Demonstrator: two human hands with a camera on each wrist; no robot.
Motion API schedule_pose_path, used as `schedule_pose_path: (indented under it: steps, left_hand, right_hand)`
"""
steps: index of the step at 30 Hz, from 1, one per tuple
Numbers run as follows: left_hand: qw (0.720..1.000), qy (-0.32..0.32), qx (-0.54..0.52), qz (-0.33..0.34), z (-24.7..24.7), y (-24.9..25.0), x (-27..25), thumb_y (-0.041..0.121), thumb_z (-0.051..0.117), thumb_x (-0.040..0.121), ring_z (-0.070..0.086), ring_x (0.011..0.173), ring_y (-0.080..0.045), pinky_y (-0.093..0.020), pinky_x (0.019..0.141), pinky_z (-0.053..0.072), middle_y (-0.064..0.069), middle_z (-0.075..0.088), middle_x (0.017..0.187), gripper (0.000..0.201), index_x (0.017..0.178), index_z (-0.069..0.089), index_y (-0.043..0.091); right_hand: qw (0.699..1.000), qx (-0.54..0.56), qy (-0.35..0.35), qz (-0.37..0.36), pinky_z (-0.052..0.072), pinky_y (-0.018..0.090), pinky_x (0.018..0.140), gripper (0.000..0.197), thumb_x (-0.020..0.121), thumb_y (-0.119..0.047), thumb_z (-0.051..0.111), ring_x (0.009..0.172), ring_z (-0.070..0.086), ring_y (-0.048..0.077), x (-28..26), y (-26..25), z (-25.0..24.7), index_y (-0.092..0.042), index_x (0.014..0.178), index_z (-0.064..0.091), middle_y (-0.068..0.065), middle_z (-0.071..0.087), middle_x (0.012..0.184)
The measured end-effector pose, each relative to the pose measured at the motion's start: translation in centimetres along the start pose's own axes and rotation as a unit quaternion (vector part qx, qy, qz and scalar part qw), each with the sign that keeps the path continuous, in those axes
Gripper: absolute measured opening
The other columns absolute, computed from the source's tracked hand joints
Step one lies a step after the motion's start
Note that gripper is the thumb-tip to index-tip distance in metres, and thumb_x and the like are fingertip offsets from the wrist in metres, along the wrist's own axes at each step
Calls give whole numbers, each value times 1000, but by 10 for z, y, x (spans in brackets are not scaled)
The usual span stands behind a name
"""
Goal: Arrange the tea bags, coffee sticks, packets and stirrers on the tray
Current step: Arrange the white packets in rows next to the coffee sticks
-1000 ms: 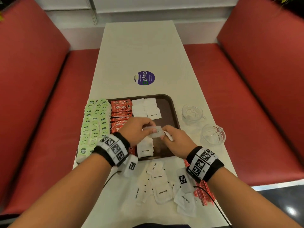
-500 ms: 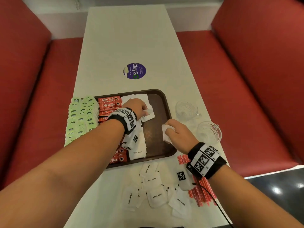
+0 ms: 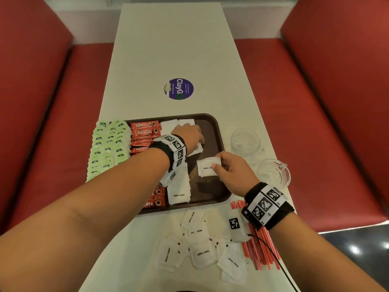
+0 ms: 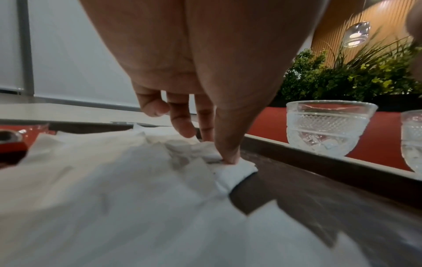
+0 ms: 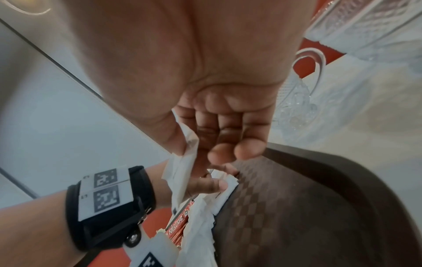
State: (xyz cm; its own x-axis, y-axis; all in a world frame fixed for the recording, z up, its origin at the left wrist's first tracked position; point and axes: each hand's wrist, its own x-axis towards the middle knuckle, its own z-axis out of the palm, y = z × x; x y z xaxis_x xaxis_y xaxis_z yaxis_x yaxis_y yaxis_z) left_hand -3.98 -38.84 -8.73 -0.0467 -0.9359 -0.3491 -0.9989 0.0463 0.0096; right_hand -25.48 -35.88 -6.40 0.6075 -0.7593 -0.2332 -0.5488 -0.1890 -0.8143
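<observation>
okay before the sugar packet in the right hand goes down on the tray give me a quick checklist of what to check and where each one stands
1. Right hand has a firm pinch on the held sugar packet: ok, thumb and fingers pinch its right edge.
2. Bare tray floor under the packet: ok, dark surface shows beneath and beside it.
3. Left hand clear of the drop spot: ok, it presses the far white packets, apart from the held one.
4. Glass cups out of the way: ok, both stand off the tray to its right.
5. Packet facing print up: ok, "White" reads on top.
6. Loose sugar packets and red stirrers placed: not ok, they lie on the table.
</observation>
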Motion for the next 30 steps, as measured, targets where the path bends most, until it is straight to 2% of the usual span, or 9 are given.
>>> schedule_pose_path:
  steps: [2, 5, 7, 10, 14, 17, 21, 26, 30]
  left_hand:
    - [1000, 14, -9, 7, -2, 1, -4, 31, 55, 99, 46, 126, -26, -43, 101, 40, 0, 47, 143, 38, 137, 54, 35]
    - [987, 97, -123, 21, -13, 3, -19, 40, 49, 100, 51, 122, -23, -42, 100, 42, 2, 55, 137, 34, 132, 59, 31]
    - [966, 116, -228, 33, -22, 5, -34, 51, 46, 99, 59, 109, -17, -37, 93, 46, 4, 65, 121, 38, 119, 68, 28]
    - [942, 81, -320, 65, -33, 13, -61, 66, 51, 90, 62, 86, -4, -29, 78, 50, 13, 70, 96, 43, 101, 73, 30]
    - [946, 80, -309, 58, -27, 13, -71, 49, 66, 89, 57, 80, -2, -24, 70, 42, 16, 66, 88, 22, 100, 72, 30]
    - [944, 133, -301, -20, -18, 2, -63, 38, 68, 91, 54, 77, 0, -26, 73, 41, 15, 65, 87, 15, 99, 73, 27]
    - [948, 105, -274, -124, -9, -8, -49, 39, 71, 88, 60, 87, -11, -26, 75, 45, 11, 64, 89, 15, 95, 72, 26]
    - [972, 35, -181, -146, 3, 2, -33, 48, 71, 85, 63, 93, -15, -35, 87, 49, 13, 68, 89, 16, 86, 70, 32]
    - [980, 36, -117, -154, 1, 4, -26, 47, 69, 86, 57, 108, -22, -39, 93, 42, 7, 67, 108, 18, 99, 68, 34]
  right_hand:
    - [1000, 1, 0, 2, 60, 35, 79, 6, 99, -24, 59, 88, 68, 11, 1, 0, 0, -20, 103, 62, -5, 71, 96]
    - [1000, 5, 0, -4, 55, 25, 70, 5, 99, -23, 59, 75, 67, 6, 2, -3, -2, -20, 102, 61, -5, 73, 94]
    - [1000, 8, 9, -6, 52, 22, 63, 5, 100, -24, 58, 62, 65, 5, 5, -5, -4, -19, 101, 61, -4, 73, 87]
    - [999, 5, 30, -15, 52, 21, 59, 12, 101, -30, 57, 56, 64, 9, 6, -7, -6, -19, 100, 61, -6, 67, 68]
    - [999, 9, 40, -14, 47, 14, 57, 13, 98, -33, 61, 57, 63, 4, 9, -9, -3, -20, 103, 60, -10, 65, 64]
    - [1000, -4, 7, 8, 53, 25, 68, 21, 96, -29, 63, 66, 66, 6, 8, -3, -1, -23, 114, 55, -9, 72, 81]
    - [988, -119, -94, 9, 52, 20, 73, 27, 89, -31, 72, 80, 63, 4, -1, 4, -1, -24, 112, 59, -11, 68, 91]
    - [946, -238, -218, -29, 46, 19, 75, 32, 82, -32, 80, 85, 61, 5, -7, 7, 2, -27, 112, 69, -13, 67, 98]
    - [914, -317, -247, -52, 43, 20, 78, 21, 88, -25, 72, 93, 62, 11, -9, 6, 5, -23, 109, 75, -6, 70, 105]
